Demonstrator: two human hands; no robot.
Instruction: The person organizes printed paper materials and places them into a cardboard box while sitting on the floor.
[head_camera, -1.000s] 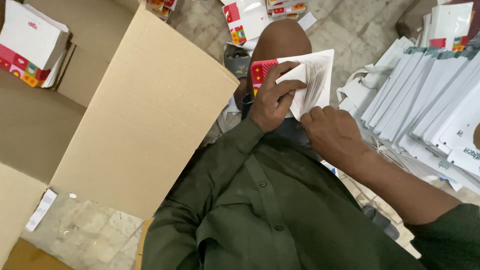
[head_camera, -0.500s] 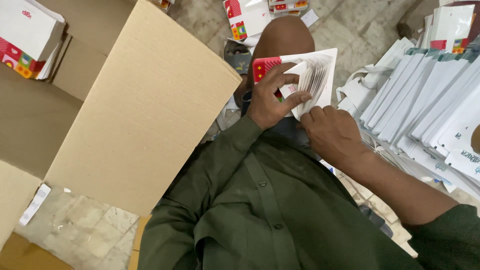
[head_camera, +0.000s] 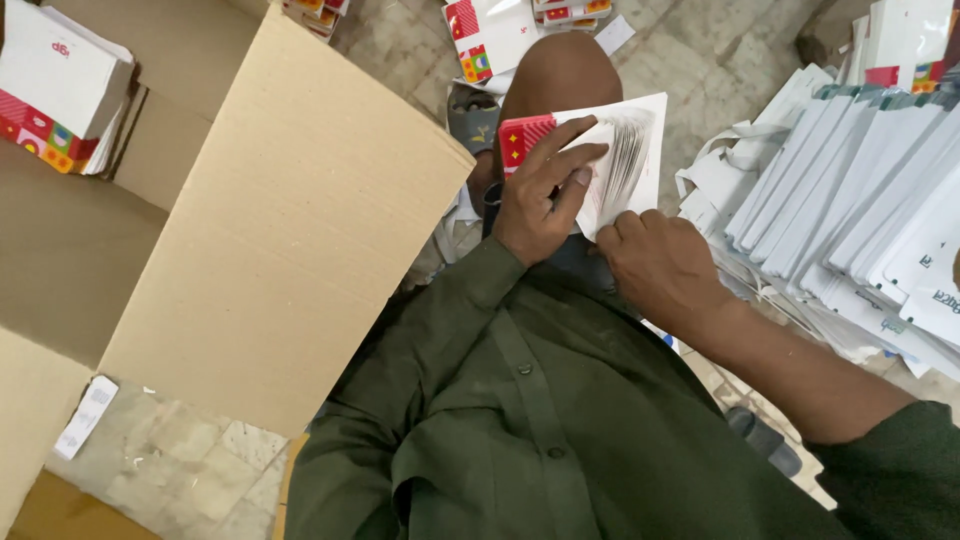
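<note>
Over the person's knee, the left hand (head_camera: 540, 195) grips a stack of white paper bags (head_camera: 625, 150) with a red patterned end, fingers spread across its face. The right hand (head_camera: 665, 265) pinches the stack's lower edge, fanning the blurred sheets. A row of white folded bags (head_camera: 850, 190) lies just right, and a large cardboard box (head_camera: 280, 230) stands open left.

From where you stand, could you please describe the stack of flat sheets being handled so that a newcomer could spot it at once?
Start at the big cardboard flap and look just right of it. There both hands, left and right, hold a thin white stack with a red patterned end. Unlike the leaning white row further right, its edges are fanned out.
</note>
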